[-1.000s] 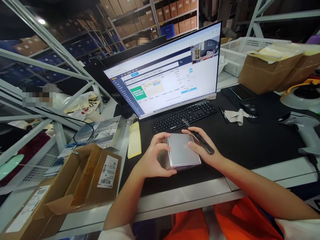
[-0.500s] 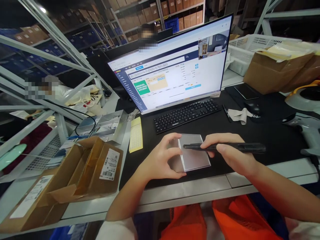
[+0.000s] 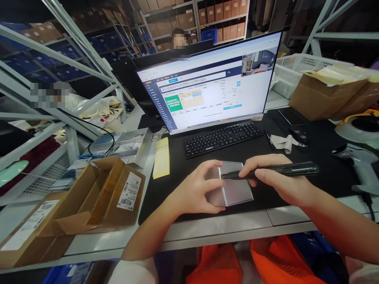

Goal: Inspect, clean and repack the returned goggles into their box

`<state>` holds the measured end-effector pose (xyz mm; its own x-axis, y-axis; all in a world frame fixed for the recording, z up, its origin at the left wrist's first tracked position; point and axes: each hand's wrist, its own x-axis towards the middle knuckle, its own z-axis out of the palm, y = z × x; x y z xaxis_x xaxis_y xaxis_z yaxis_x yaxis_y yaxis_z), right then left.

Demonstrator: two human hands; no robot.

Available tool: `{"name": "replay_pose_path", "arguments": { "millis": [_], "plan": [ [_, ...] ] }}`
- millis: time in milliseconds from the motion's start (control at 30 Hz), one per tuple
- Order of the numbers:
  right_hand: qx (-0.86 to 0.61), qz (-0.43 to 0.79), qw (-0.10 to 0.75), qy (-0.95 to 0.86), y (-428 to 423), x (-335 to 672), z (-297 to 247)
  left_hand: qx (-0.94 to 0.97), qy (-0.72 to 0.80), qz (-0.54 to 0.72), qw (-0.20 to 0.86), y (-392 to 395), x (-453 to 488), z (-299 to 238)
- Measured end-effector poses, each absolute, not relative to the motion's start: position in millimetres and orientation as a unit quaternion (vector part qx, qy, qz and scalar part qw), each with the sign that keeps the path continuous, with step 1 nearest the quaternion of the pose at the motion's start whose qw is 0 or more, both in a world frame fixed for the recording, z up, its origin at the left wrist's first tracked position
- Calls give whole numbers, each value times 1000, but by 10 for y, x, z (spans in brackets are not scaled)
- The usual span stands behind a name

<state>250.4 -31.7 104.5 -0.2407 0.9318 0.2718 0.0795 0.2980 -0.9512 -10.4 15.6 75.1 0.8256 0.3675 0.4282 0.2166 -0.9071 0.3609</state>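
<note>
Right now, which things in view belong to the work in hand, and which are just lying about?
In the work: silver-grey box, held by left hand; black knife-like tool, held by right hand.
Seemingly lying about, untouched: keyboard, handheld scanner, mouse, yellow sheet.

Passage left over black mat (image 3: 331,183) between black tool (image 3: 291,169) and scanner (image 3: 359,159), forward path blocked by keyboard (image 3: 223,139) and monitor (image 3: 213,88), left side bounded by yellow sheets (image 3: 161,159) and carton (image 3: 114,205)

Smooth, softly glossy box (image 3: 238,191)
</note>
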Motion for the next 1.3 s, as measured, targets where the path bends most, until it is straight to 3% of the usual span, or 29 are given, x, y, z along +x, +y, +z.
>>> {"name": "replay_pose_path", "arguments": {
  "millis": [600, 833, 1300],
  "plan": [
    [-467, 275, 197, -817, -318, 2313, 1709, 957, 160, 228, 79, 55, -118, 732],
    [-446, 346, 304, -767, -355, 2551, 1647, 952, 162, 242, 94, 117, -111, 768],
    [-359, 372, 353, -780, -439, 2516, 1377, 942, 185, 260, 100, 164, -114, 748]
  ]
}}
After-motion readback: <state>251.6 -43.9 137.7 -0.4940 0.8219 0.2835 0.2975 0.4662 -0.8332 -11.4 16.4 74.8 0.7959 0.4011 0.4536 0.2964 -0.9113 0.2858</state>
